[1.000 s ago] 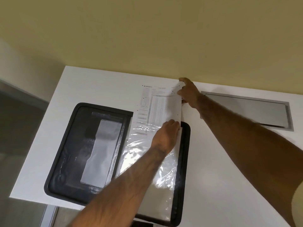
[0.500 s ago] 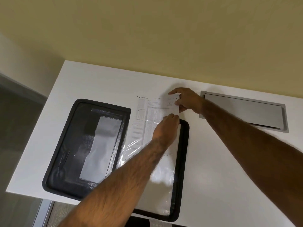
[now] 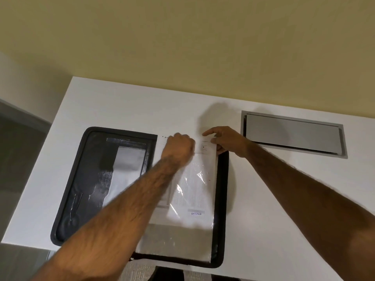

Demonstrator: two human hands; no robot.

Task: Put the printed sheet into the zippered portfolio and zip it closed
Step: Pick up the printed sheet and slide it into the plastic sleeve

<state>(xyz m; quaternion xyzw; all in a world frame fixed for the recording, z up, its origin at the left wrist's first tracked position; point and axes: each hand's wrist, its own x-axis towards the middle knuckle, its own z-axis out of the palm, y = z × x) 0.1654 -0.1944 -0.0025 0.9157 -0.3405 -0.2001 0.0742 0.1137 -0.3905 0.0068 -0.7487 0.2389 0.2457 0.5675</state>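
A black zippered portfolio (image 3: 81, 185) lies open flat on the white table, its left half showing a grey pocket. On its right half lies a clear plastic sleeve (image 3: 178, 244). The printed sheet (image 3: 197, 191), stamped "ENTERED" near its bottom, sits most of the way inside that sleeve, its top edge sticking out past the portfolio's far rim. My left hand (image 3: 178, 148) is closed at the sheet's top left. My right hand (image 3: 225, 140) pinches the sheet's top right corner. The zipper pull is not visible.
A grey metal cable hatch (image 3: 294, 134) is set into the white table (image 3: 274, 199) at the right rear. A yellow wall stands right behind the table. The table's left and near edges drop to the floor.
The sheet has slid toward me, deeper into the plastic sleeve. Both hands came nearer with it, and my left hand shifted to the sheet's top left.
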